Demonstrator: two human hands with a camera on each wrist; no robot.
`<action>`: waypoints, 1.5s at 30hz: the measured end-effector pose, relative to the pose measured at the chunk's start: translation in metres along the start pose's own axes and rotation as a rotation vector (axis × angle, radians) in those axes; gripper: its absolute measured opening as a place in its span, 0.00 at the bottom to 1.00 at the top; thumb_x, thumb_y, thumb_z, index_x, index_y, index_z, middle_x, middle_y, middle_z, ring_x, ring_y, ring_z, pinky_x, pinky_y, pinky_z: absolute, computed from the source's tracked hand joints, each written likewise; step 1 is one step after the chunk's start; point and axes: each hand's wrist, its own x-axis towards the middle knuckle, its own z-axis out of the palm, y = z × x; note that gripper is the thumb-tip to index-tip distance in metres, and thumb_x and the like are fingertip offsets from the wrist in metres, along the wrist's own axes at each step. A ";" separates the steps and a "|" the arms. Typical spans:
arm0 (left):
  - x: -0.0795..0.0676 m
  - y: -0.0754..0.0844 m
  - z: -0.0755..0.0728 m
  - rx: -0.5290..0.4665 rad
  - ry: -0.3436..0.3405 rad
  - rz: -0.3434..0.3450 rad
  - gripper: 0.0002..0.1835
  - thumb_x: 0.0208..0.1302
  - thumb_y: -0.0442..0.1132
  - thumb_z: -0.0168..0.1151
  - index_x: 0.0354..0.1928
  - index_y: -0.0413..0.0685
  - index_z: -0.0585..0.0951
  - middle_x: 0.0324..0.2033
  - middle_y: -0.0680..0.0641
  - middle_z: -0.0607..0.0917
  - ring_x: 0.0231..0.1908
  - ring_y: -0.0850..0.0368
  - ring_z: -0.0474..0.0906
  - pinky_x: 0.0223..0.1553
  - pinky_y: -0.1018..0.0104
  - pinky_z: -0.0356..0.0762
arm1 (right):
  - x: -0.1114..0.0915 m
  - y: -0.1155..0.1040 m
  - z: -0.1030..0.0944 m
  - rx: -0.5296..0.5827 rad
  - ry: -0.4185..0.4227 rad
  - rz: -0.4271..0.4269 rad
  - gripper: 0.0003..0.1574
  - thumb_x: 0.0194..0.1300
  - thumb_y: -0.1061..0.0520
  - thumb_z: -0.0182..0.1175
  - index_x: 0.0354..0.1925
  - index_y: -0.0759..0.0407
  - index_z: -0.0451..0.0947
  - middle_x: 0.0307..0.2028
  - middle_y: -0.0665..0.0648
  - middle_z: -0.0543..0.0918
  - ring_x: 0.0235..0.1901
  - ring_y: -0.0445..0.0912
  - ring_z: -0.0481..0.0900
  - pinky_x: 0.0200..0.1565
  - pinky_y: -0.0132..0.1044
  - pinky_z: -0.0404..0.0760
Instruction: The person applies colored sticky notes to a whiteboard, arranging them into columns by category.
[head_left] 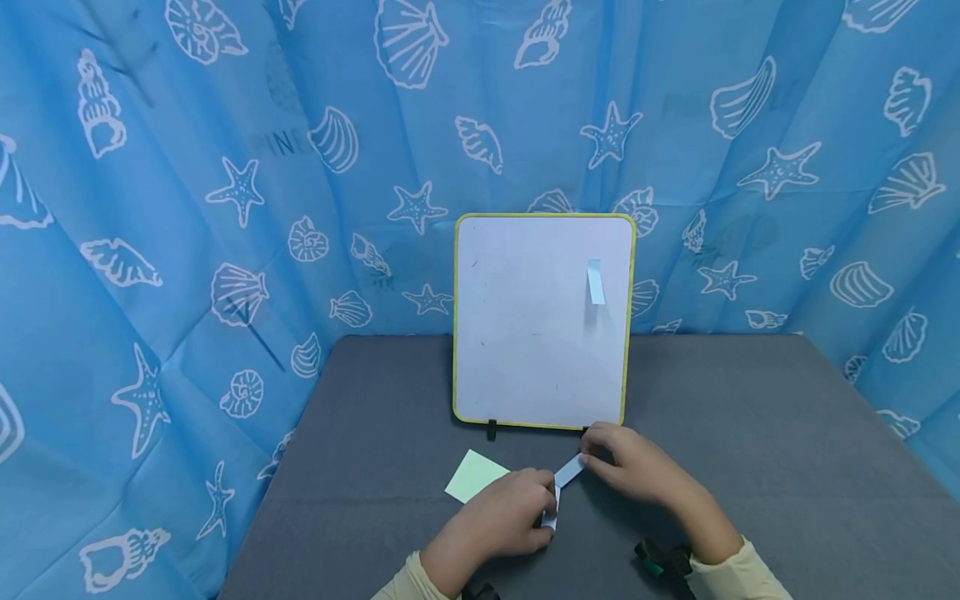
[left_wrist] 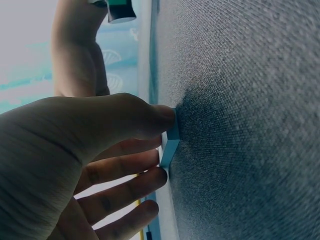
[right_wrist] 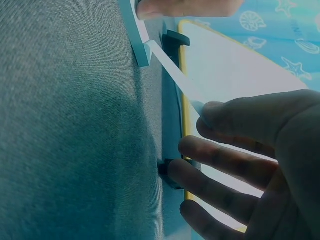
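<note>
My left hand (head_left: 504, 515) grips a small narrow pad of light blue sticky notes (right_wrist: 131, 27) low at the table, thumb on one side and fingers on the other. Between thumb and index finger, my right hand (head_left: 637, 465) pinches the far end of the top sticky note (right_wrist: 172, 70). That narrow strip rises at a slant from the pad, its other end still joined there. The right hand's other fingers are spread apart in the right wrist view. A pale green square of paper (head_left: 472, 477) lies just beyond the left hand, partly covered by it.
Behind the hands stands a whiteboard (head_left: 532, 333) with a yellow rim, on small black feet (head_left: 492, 430). A light blue paper strip (head_left: 596, 283) hangs on its upper right. Grey cloth covers the table (head_left: 360, 433); a blue shell-print curtain (head_left: 300, 200) hangs behind.
</note>
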 end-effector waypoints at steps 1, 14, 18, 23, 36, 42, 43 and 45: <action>0.000 0.000 0.000 0.000 0.000 0.000 0.04 0.66 0.45 0.76 0.39 0.56 0.93 0.37 0.61 0.81 0.30 0.72 0.66 0.33 0.79 0.67 | 0.000 0.000 0.000 0.004 0.001 -0.001 0.04 0.75 0.57 0.65 0.39 0.50 0.82 0.35 0.43 0.79 0.34 0.33 0.74 0.38 0.36 0.78; -0.001 0.001 -0.003 0.006 0.008 0.009 0.03 0.65 0.44 0.76 0.38 0.55 0.93 0.37 0.61 0.81 0.30 0.71 0.67 0.34 0.80 0.68 | 0.000 0.003 -0.003 0.015 0.017 0.010 0.04 0.75 0.58 0.65 0.39 0.50 0.82 0.35 0.43 0.80 0.34 0.33 0.75 0.38 0.35 0.79; -0.001 0.001 -0.003 0.017 0.012 0.013 0.04 0.65 0.45 0.75 0.38 0.55 0.93 0.37 0.61 0.81 0.30 0.72 0.67 0.34 0.80 0.68 | -0.001 0.002 -0.005 0.016 0.028 0.006 0.04 0.75 0.58 0.65 0.39 0.49 0.83 0.35 0.43 0.80 0.35 0.33 0.75 0.39 0.36 0.80; -0.001 0.001 -0.003 0.018 0.004 0.009 0.04 0.65 0.45 0.76 0.38 0.56 0.93 0.36 0.61 0.81 0.30 0.72 0.67 0.34 0.80 0.68 | -0.001 0.001 -0.006 0.017 0.031 0.009 0.04 0.75 0.59 0.65 0.39 0.50 0.83 0.35 0.43 0.80 0.34 0.33 0.75 0.38 0.37 0.80; -0.001 0.001 -0.004 0.008 -0.004 0.007 0.04 0.66 0.45 0.76 0.39 0.55 0.93 0.36 0.61 0.80 0.30 0.72 0.67 0.34 0.79 0.68 | -0.001 0.004 -0.010 0.029 0.036 0.028 0.04 0.75 0.59 0.64 0.39 0.51 0.83 0.36 0.44 0.81 0.36 0.33 0.78 0.40 0.37 0.82; -0.001 0.001 -0.004 0.022 0.005 0.014 0.05 0.65 0.45 0.76 0.39 0.55 0.93 0.36 0.60 0.81 0.31 0.71 0.68 0.35 0.79 0.69 | -0.001 0.003 -0.012 0.024 0.043 0.058 0.04 0.75 0.58 0.64 0.39 0.52 0.83 0.36 0.45 0.82 0.37 0.35 0.78 0.41 0.37 0.83; -0.001 0.001 -0.004 0.024 0.006 0.014 0.05 0.65 0.45 0.76 0.38 0.55 0.93 0.37 0.60 0.81 0.31 0.71 0.68 0.36 0.79 0.70 | -0.001 0.003 -0.013 0.023 0.043 0.064 0.03 0.75 0.58 0.64 0.39 0.52 0.83 0.36 0.45 0.82 0.37 0.35 0.78 0.41 0.37 0.83; -0.001 0.001 -0.004 0.027 0.005 0.013 0.05 0.65 0.46 0.76 0.38 0.55 0.93 0.37 0.60 0.82 0.31 0.71 0.69 0.36 0.79 0.70 | 0.000 0.003 -0.013 0.022 0.041 0.071 0.04 0.75 0.58 0.64 0.40 0.52 0.84 0.36 0.45 0.83 0.37 0.35 0.78 0.42 0.36 0.83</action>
